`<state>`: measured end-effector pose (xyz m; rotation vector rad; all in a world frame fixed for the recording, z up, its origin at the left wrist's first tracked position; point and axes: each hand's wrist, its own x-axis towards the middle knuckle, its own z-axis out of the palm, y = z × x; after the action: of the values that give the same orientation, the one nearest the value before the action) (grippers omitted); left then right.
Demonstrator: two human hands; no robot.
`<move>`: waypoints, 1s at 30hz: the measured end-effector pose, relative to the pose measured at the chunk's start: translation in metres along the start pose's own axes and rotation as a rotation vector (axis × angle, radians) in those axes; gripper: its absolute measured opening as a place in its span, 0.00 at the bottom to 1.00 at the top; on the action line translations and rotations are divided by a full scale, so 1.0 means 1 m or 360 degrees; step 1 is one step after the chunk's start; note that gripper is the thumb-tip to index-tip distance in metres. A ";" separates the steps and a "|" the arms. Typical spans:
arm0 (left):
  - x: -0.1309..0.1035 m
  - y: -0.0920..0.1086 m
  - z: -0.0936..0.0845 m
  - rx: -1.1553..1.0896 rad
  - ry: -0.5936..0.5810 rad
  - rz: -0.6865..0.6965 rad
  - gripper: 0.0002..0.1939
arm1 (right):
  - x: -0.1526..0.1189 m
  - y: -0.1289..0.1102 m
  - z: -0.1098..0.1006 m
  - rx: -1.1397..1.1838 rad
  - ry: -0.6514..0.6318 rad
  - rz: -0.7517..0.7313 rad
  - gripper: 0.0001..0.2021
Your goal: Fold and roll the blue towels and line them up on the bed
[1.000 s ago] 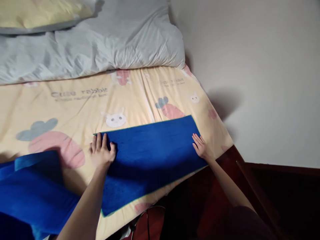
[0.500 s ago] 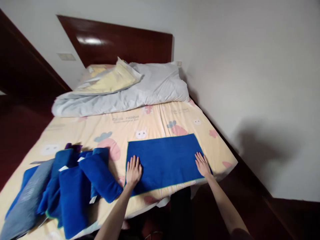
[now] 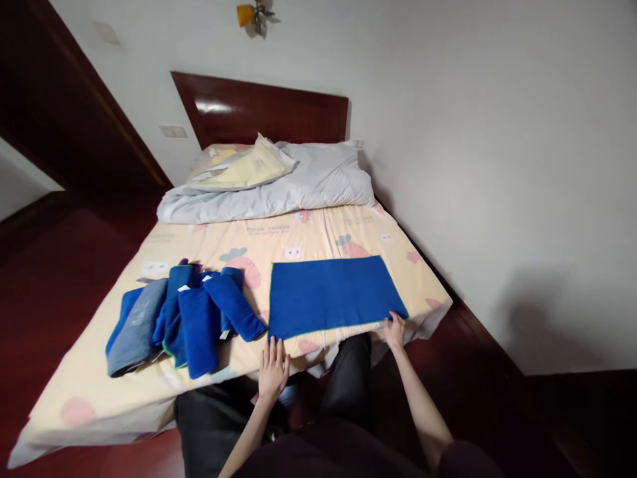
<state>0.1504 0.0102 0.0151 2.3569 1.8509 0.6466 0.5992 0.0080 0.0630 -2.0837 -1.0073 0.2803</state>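
Observation:
A blue towel [image 3: 333, 292] with a thin green edge lies flat, its long side along the front of the bed. My left hand [image 3: 273, 370] is open, fingers stretched forward, with the fingertips at the towel's front left corner. At the front right corner, my right hand [image 3: 395, 330] has its fingers bent over the edge and closed on the cloth. To the left lies a pile of several rolled or folded blue towels [image 3: 199, 332], with a grey-blue towel [image 3: 142, 328] at its outer side. White tags show on some of them.
The bed [image 3: 323, 232] has a yellow sheet printed with rabbits and carrots. A grey-white quilt [image 3: 328, 176] and a yellow pillow [image 3: 251, 166] lie at the far end, before a dark wooden headboard [image 3: 269, 109]. A white wall [image 3: 472, 166] runs along the right.
Both hands have slid back from the towel's sides to its front corners. The right fingers have curled onto the edge. The view has drawn back, showing my legs and a wall lamp.

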 end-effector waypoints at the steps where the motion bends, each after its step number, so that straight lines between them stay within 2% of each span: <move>1: -0.005 -0.003 -0.001 -0.0010 -0.0012 0.0025 0.33 | -0.017 -0.012 0.008 0.0243 -0.0068 0.0059 0.25; 5: -0.016 -0.016 -0.008 -0.0021 -0.0095 0.0114 0.35 | -0.088 -0.059 0.047 0.1182 -0.0314 0.0566 0.23; 8: -0.017 -0.022 -0.013 0.0006 -0.0153 0.0167 0.37 | -0.123 -0.086 0.071 0.1638 -0.0407 0.0902 0.19; 12: -0.016 -0.023 -0.013 0.0053 -0.0195 0.0181 0.37 | -0.135 -0.105 0.090 0.1881 -0.0425 0.1117 0.15; 15: -0.011 -0.019 -0.013 0.0096 -0.0190 0.0139 0.35 | -0.131 -0.108 0.099 0.1885 -0.0343 0.1153 0.14; 18: 0.004 -0.015 -0.020 0.0201 -0.0218 0.0083 0.29 | -0.124 -0.108 0.106 0.1892 -0.0274 0.1182 0.15; 21: 0.036 -0.007 -0.031 0.0297 -0.0300 0.0117 0.22 | -0.117 -0.109 0.112 0.1875 -0.0244 0.1236 0.14; 24: 0.085 0.009 -0.036 0.0311 -0.0384 0.0280 0.20 | -0.113 -0.109 0.117 0.1878 -0.0225 0.1302 0.13; 27: 0.142 0.035 -0.027 0.0238 -0.0566 0.0450 0.21 | -0.111 -0.104 0.121 0.1928 -0.0185 0.1398 0.13; 30: 0.200 0.064 -0.007 0.0128 -0.0821 0.0602 0.22 | -0.111 -0.097 0.127 0.1876 -0.0195 0.1406 0.14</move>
<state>0.2427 0.1800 0.0970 2.6184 1.2512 -0.0339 0.4083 0.0339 0.0353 -1.2396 0.1682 1.1273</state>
